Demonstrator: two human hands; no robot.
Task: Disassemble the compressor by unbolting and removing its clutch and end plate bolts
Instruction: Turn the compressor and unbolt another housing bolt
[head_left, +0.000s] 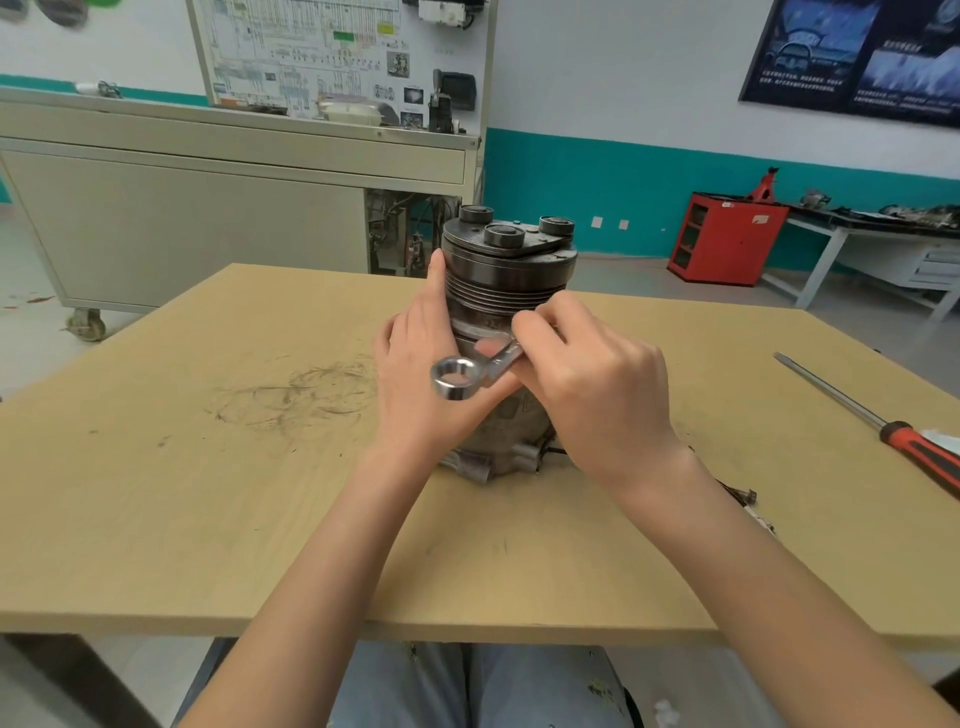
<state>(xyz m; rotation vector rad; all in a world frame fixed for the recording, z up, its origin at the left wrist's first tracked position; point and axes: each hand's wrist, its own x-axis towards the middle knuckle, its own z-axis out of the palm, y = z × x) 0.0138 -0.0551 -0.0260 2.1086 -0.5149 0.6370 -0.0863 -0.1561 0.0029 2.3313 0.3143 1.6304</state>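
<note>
— Two hands at work? Where does the thing stand?
— Middle of the tan wooden surface (208, 493), nearer its far edge: a dark grey cylindrical metal compressor (506, 275), upright, ribbed pulley on top.
— And each grip?
— The left hand (415, 379) has its grip wrapped round the compressor's side, thumb up along the pulley. The right hand (597, 384) has its grip pinching a silver steel ring spanner (491, 366). A long screwdriver with a red and black handle (867, 415) lies by the right edge.
</note>
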